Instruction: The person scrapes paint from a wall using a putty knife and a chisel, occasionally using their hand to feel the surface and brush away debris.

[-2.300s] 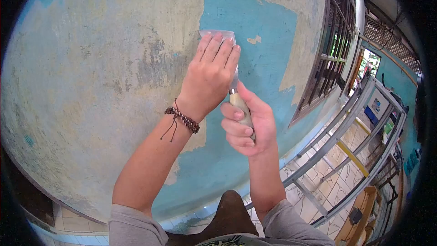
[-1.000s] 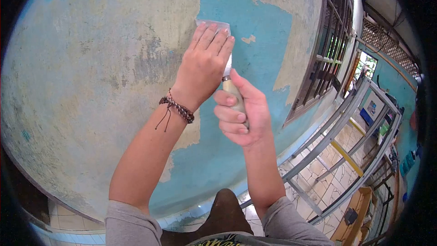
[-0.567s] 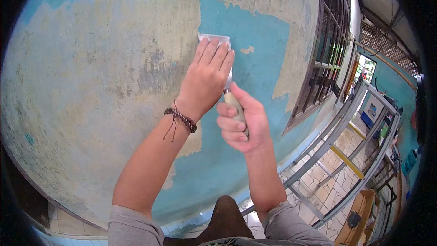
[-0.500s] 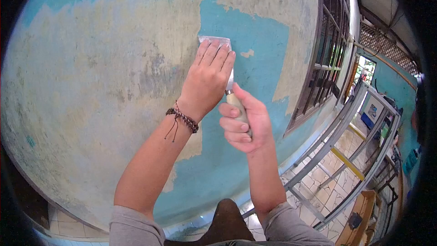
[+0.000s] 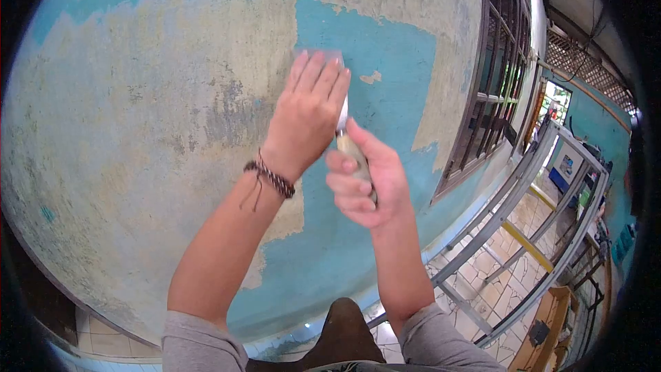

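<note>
A metal scraper lies flat against the wall, its blade edge (image 5: 323,52) showing just above my fingertips. My right hand (image 5: 361,179) is closed around the scraper's pale handle (image 5: 351,151). My left hand (image 5: 306,114), with a braided bracelet (image 5: 270,178) at the wrist, presses its flat fingers on the blade. The wall (image 5: 138,131) is mostly bare beige plaster, with blue paint (image 5: 385,69) left to the right of the blade and below my hands.
A dark-framed window with bars (image 5: 499,62) is set in the wall at the right. A grey metal scaffold frame (image 5: 523,193) stands over the tiled floor (image 5: 482,282) at the lower right. A doorway (image 5: 554,107) opens further back.
Both hands and the scraper have pushed slightly upward along the wall; the blade and my left fingers are blurred with motion now.
</note>
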Motion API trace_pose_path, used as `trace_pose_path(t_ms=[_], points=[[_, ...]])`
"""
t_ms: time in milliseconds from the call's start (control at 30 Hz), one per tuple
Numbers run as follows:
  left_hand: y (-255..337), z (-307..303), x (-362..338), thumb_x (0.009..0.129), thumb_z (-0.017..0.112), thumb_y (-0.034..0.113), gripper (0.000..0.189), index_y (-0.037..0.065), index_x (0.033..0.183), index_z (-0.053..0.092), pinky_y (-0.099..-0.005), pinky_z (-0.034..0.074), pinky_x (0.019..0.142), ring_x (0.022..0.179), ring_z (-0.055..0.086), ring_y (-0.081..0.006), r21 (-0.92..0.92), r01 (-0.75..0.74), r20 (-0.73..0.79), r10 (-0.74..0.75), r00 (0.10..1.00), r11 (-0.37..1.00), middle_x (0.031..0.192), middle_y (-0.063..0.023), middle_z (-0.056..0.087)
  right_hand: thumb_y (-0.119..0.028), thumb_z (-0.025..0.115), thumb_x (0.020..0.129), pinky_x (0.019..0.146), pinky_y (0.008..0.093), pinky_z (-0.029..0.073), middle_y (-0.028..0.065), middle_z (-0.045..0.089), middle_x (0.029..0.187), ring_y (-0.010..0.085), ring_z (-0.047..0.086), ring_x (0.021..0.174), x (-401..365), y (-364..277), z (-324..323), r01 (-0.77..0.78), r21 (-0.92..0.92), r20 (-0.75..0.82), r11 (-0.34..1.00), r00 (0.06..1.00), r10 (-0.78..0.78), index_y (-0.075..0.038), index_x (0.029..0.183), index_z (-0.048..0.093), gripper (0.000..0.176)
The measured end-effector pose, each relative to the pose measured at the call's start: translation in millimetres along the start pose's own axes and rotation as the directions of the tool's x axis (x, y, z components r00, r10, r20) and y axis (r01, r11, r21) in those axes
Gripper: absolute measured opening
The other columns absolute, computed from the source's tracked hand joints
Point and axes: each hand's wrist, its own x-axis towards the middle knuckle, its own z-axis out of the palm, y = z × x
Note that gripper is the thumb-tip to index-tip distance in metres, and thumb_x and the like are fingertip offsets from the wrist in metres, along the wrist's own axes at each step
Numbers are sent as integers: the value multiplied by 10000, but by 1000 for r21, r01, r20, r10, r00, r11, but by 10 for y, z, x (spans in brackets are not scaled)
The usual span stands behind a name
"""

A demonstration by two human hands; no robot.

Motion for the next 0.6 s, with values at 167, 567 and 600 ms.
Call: trace_pose_path(t_ms=[167, 567, 600], points=[[-27, 79, -24, 775, 610, 56, 424, 7, 1196, 618, -481, 362, 1108, 1234, 523, -346, -24, 0, -28, -1, 1000, 1000, 1242, -166, 610, -529, 359, 1004, 272, 220, 253, -1, 369, 510, 97, 266, 328, 3, 18, 177, 83, 98, -283, 992, 958, -52, -102, 727, 457, 519], [-74, 23, 169, 745, 624, 27, 452, 2, 1196, 615, -483, 350, 1116, 1243, 517, -345, -83, -3, -1, 3, 1000, 997, 1252, -163, 606, -451, 398, 1016, 276, 208, 255, -11, 434, 605, 74, 315, 370, 81, -47, 244, 143, 50, -238, 988, 963, -128, -138, 871, 451, 349], [-53, 9, 145, 744, 623, 27, 455, 2, 1199, 614, -484, 349, 1117, 1246, 515, -343, -82, 1, 4, 0, 1000, 997, 1256, -163, 604, -424, 416, 1019, 279, 206, 261, -11, 457, 637, 67, 338, 388, 42, -9, 230, 148, 53, -239, 988, 962, -131, -147, 909, 452, 300]])
